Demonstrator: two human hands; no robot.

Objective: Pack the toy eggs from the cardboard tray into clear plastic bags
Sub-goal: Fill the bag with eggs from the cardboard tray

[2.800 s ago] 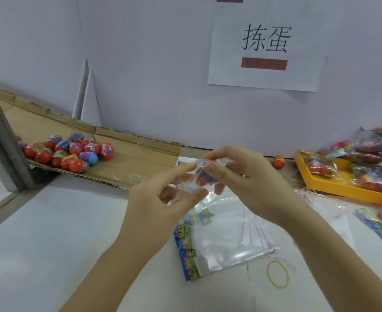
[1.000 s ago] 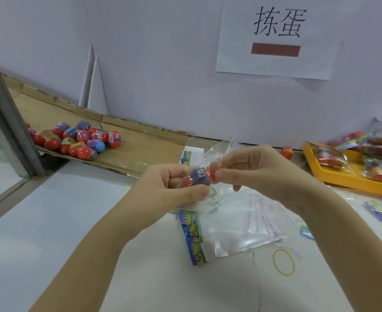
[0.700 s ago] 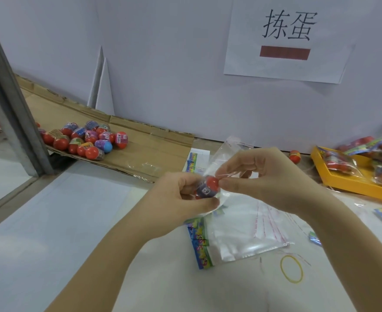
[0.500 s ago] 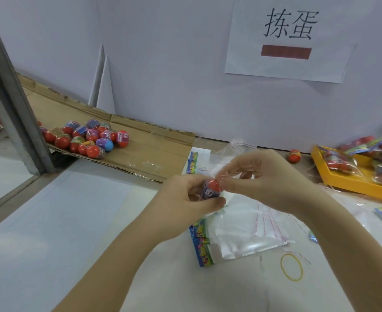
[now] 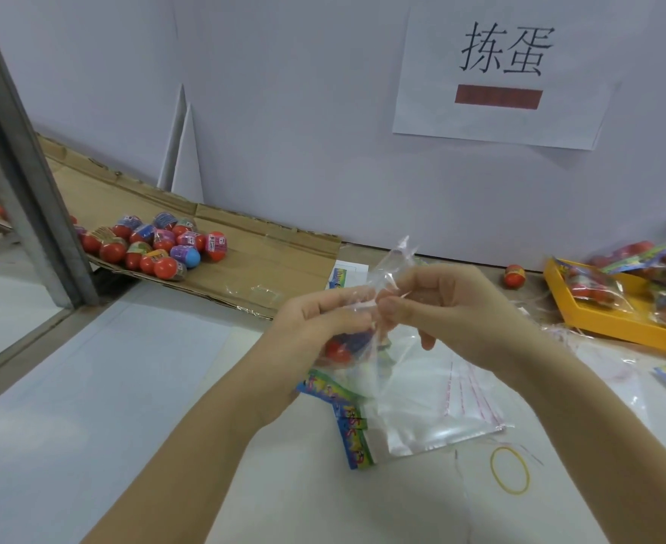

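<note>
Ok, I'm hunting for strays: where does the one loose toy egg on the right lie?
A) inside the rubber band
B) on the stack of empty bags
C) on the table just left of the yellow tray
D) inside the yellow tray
C: the lone egg rests on the table, left of the yellow tray and outside its rim.

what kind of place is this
Probably a hand-packing bench: loose toy eggs on a cardboard tray, a stack of empty clear bags, and filled bags in a yellow tray.
</note>
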